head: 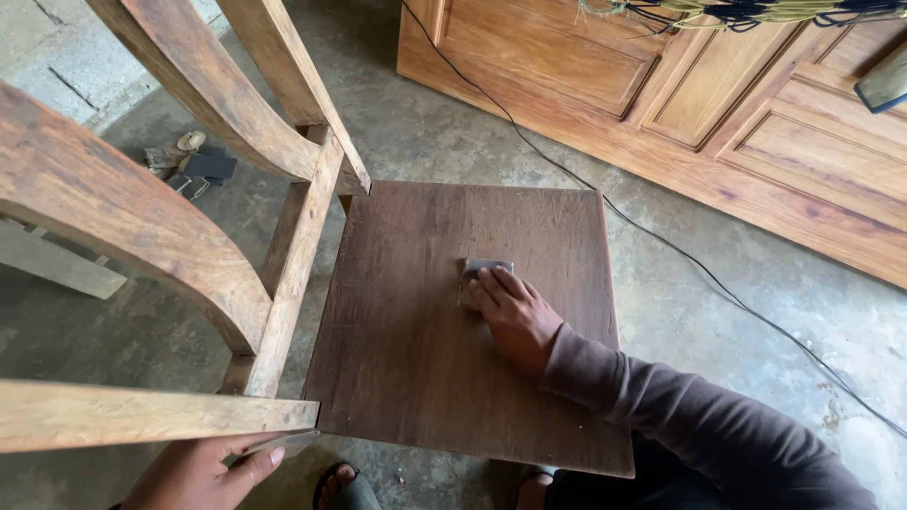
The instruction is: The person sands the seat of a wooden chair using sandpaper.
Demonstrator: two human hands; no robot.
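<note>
My right hand [515, 316] lies flat on the dark wooden seat [416, 368] of the chair, fingers stretched out and close together, pressing down on a small grey piece of sandpaper [480, 274]. The sandpaper sits a little past the middle of the seat, toward its far edge, and only its far end shows beyond my fingertips. I am not gripping it; my fingers cover it and hold it against the wood.

My left hand [203, 472] is at the seat's near left corner, under the pale wooden rail [142, 414] that meets the seat there. The thumb and fingers curl against the underside of that corner (how tightly they close I cannot tell, since the rail hides most of the hand).

The chair's curved back slats [123, 212] rise left of the seat, lighter and rougher than the seat. Beyond the seat's far right corner a black cable [661, 241] runs across the concrete floor [699, 312], and past it lies a panelled wooden door [756, 123]. My sandalled foot [342, 484] shows just below the seat's near edge.
</note>
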